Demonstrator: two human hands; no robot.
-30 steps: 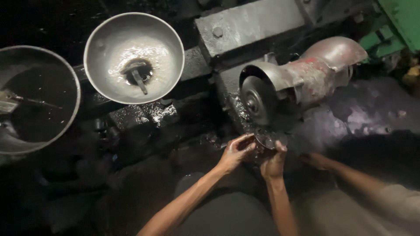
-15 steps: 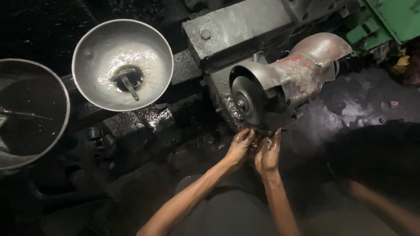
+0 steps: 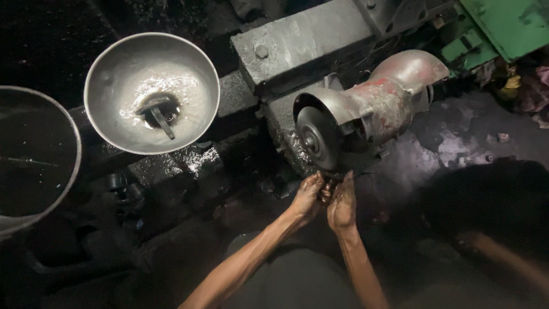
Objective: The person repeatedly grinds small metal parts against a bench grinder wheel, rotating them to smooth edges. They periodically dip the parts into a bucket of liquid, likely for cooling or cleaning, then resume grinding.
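Hands pressing a small piece to the grinding wheel.

Fingers of the left hand (image 3: 307,197) and the right hand (image 3: 342,206) are closed together around a small dark workpiece (image 3: 327,186), which sits between the two hands, and its shape is too dark to tell. Just above the fingers, the piece meets the lower edge of the grinding wheel (image 3: 314,140), a grey disc under a curved metal guard. Behind the wheel, up and to the right of the fingers, is the reddish motor housing (image 3: 394,100). Well to the upper left of the fingers stands a shallow metal bowl (image 3: 114,74) with wet residue and a small tool in the middle. Further left, a dark round basin (image 3: 71,171) is cut by the frame edge. Far to the lower right of the fingers, another person's arm (image 3: 503,257) lies in shadow.
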